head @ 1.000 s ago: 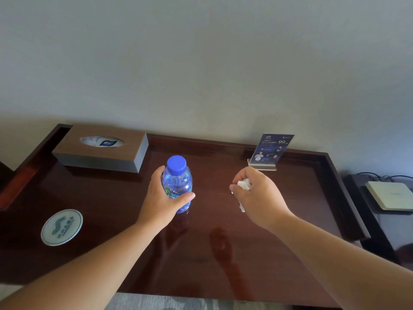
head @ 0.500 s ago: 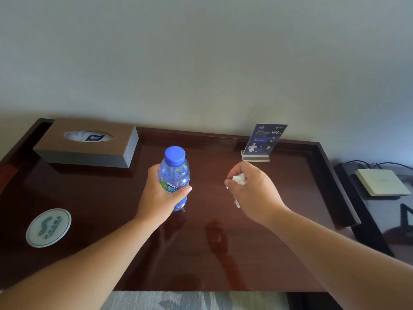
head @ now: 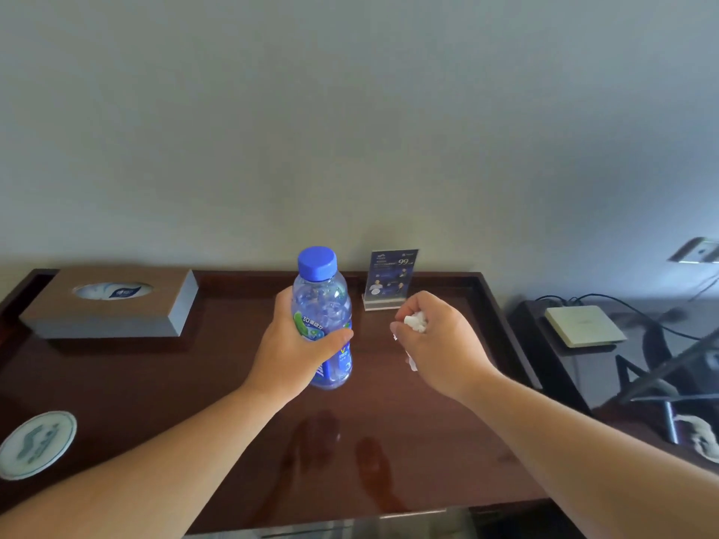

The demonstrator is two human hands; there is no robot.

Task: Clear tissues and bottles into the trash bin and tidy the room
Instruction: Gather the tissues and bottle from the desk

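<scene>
The clear plastic bottle with the blue cap (head: 325,317) is held upright above the dark glossy wooden surface (head: 194,383), the left hand (head: 290,352) wrapped around its lower body, long axis vertical. A crumpled white tissue (head: 415,321) is clenched in the right hand's (head: 439,344) grip, just beside the bottle. Both pieces are lifted clear, so carrying them off is judged to be next; no trash bin is seen, and which way it lies cannot be told.
</scene>
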